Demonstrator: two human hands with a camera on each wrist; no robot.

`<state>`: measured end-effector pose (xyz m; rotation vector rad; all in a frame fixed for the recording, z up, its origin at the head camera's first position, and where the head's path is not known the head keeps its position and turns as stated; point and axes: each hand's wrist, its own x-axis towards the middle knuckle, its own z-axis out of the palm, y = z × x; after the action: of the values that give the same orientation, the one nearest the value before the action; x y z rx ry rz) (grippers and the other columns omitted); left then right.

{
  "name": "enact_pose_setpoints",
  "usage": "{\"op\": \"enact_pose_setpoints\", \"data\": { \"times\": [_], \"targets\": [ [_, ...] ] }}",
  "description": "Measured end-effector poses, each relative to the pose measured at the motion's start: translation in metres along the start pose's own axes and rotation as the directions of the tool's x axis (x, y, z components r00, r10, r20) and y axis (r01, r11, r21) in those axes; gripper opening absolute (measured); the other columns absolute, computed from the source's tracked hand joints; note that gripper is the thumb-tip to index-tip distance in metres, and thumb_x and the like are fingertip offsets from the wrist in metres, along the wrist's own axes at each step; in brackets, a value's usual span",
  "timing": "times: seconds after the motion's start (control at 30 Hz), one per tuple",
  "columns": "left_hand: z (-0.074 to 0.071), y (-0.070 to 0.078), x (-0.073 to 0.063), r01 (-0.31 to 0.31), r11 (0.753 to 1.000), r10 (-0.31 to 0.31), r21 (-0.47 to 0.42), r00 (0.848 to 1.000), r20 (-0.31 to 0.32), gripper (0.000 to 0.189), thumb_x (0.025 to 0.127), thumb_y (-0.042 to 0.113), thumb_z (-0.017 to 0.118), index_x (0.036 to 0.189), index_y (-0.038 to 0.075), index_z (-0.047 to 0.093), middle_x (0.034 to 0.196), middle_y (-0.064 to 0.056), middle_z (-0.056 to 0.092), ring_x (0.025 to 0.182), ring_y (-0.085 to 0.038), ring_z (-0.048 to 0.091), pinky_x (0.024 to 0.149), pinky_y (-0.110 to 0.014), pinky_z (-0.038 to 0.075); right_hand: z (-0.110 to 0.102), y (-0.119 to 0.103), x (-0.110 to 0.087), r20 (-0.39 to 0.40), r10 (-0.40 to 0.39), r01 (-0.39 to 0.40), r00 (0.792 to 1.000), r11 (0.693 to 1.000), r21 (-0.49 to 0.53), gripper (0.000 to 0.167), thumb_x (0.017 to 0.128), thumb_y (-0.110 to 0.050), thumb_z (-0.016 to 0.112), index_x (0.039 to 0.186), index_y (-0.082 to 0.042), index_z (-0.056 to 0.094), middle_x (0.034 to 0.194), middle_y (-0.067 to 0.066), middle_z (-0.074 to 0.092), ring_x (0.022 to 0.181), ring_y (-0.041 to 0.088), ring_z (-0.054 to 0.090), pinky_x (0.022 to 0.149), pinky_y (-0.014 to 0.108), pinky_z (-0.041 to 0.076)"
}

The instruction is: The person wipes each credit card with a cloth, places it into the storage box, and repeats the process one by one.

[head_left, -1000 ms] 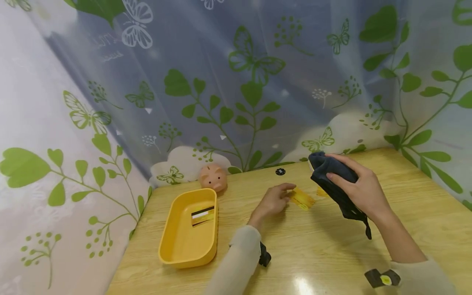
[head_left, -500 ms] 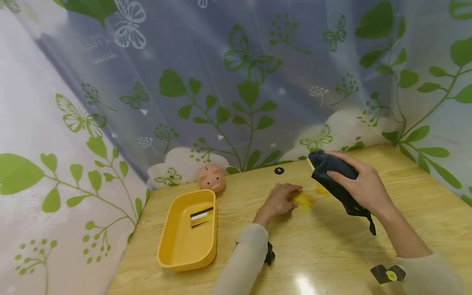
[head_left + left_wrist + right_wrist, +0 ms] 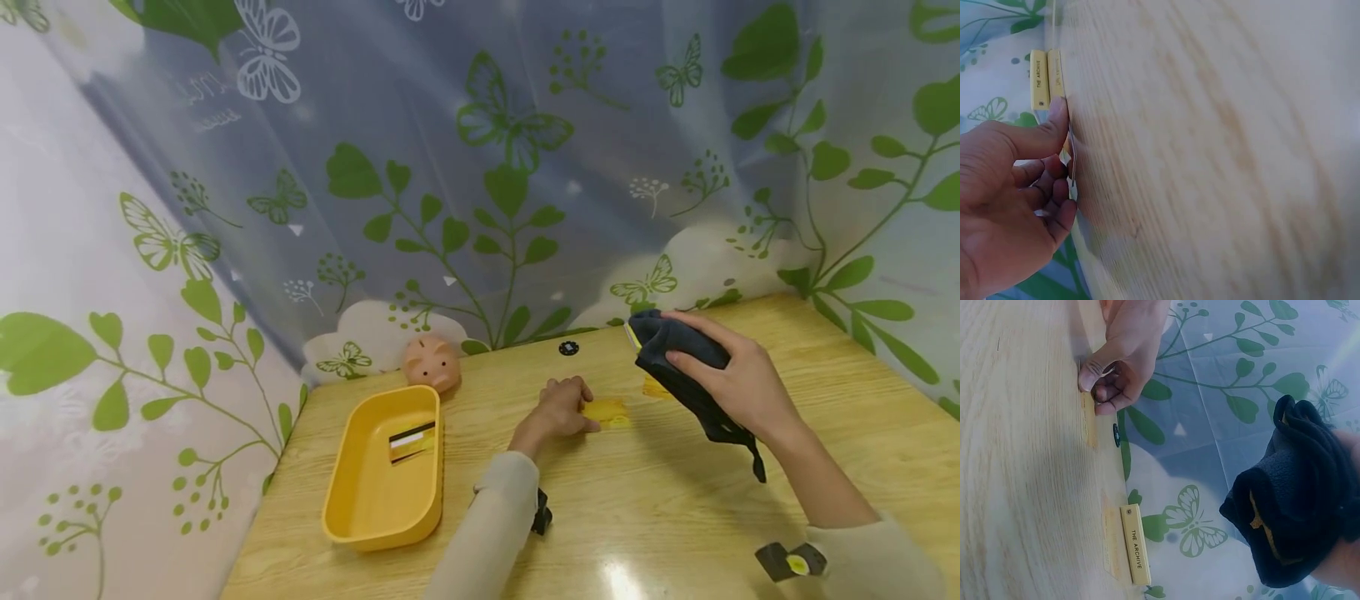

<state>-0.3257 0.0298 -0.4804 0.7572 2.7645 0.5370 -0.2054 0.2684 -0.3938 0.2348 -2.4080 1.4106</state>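
Note:
In the head view my left hand (image 3: 558,408) is low over the table, thumb and fingers at the left end of a flat yellow card (image 3: 607,410). The left wrist view shows the card's thin edge (image 3: 1073,159) between thumb and fingertips. My right hand (image 3: 742,383) grips a dark navy cloth pouch (image 3: 686,358) above the table, its mouth tilted to the left and a cord hanging below. Something with a yellow edge shows at the pouch's mouth. Below it lies a small yellow block lettered "THE ARCHIVE" (image 3: 1135,545), partly hidden by the pouch in the head view.
A yellow tray (image 3: 341,467) stands at the left with striped, card-like pieces (image 3: 411,442) inside. Behind it sits a pink piggy bank (image 3: 432,365). A black round chip (image 3: 569,348) lies near the back edge, before a patterned curtain (image 3: 420,167).
My left hand has reached onto the yellow card, then drawn back slightly to the left; the card has turned and shifted left with it. The right hand and pouch stay nearly in place.

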Motion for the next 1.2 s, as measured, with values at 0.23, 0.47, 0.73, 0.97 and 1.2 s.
{"op": "enact_pose_setpoints", "data": {
  "times": [0.23, 0.47, 0.73, 0.97, 1.2],
  "targets": [
    [-0.004, 0.001, -0.009, 0.010, 1.000, -0.010, -0.013, 0.999, 0.032, 0.030, 0.093, 0.030, 0.081, 0.111, 0.014, 0.065, 0.105, 0.002, 0.050, 0.097, -0.017, 0.038, 0.098, -0.032, 0.035, 0.001, 0.002, -0.002, 0.001, -0.004, 0.004, 1.000, 1.000, 0.008, 0.054, 0.102, -0.034, 0.069, 0.153, -0.029, 0.054, 0.151, 0.020, 0.053, 0.109, 0.042, 0.066, 0.069, 0.026, 0.058],
    [-0.002, -0.004, -0.012, -0.026, 0.998, 0.026, -0.051, 1.000, -0.009, 0.034, 0.094, 0.030, 0.079, 0.116, 0.013, 0.061, 0.108, 0.001, 0.050, 0.097, -0.018, 0.039, 0.095, -0.033, 0.036, 0.002, 0.002, -0.002, 0.006, 0.005, -0.006, 1.000, 1.000, 0.010, 0.054, 0.102, -0.035, 0.069, 0.154, -0.030, 0.053, 0.152, 0.021, 0.052, 0.111, 0.043, 0.065, 0.070, 0.025, 0.057],
    [-0.005, -0.004, -0.015, 0.038, 0.999, -0.040, -0.036, 0.998, -0.050, 0.049, 0.090, 0.036, 0.083, 0.129, 0.012, 0.063, 0.120, -0.004, 0.055, 0.113, -0.022, 0.051, 0.100, -0.033, 0.048, 0.003, 0.003, -0.003, 0.009, -0.001, 0.001, 1.000, 1.000, 0.021, 0.054, 0.102, -0.034, 0.068, 0.154, -0.030, 0.053, 0.153, 0.020, 0.051, 0.112, 0.043, 0.065, 0.070, 0.025, 0.058],
    [-0.005, -0.005, -0.013, 0.072, 0.997, -0.073, -0.018, 0.996, -0.047, 0.039, 0.088, 0.034, 0.086, 0.115, 0.015, 0.064, 0.107, 0.001, 0.049, 0.100, -0.017, 0.044, 0.091, -0.031, 0.044, 0.003, 0.005, -0.003, 0.004, 0.010, -0.010, 1.000, 1.000, 0.014, 0.054, 0.102, -0.035, 0.069, 0.153, -0.031, 0.054, 0.153, 0.019, 0.052, 0.109, 0.040, 0.065, 0.069, 0.026, 0.058],
    [-0.005, -0.006, -0.012, 0.078, 0.995, -0.080, -0.056, 0.996, -0.034, 0.047, 0.086, 0.033, 0.088, 0.115, 0.012, 0.057, 0.105, -0.001, 0.051, 0.101, -0.020, 0.047, 0.094, -0.033, 0.044, 0.002, 0.006, -0.003, 0.010, 0.029, -0.029, 1.000, 0.999, 0.021, 0.055, 0.102, -0.036, 0.069, 0.154, -0.031, 0.053, 0.153, 0.020, 0.051, 0.110, 0.042, 0.065, 0.068, 0.027, 0.058]
  ]
}}
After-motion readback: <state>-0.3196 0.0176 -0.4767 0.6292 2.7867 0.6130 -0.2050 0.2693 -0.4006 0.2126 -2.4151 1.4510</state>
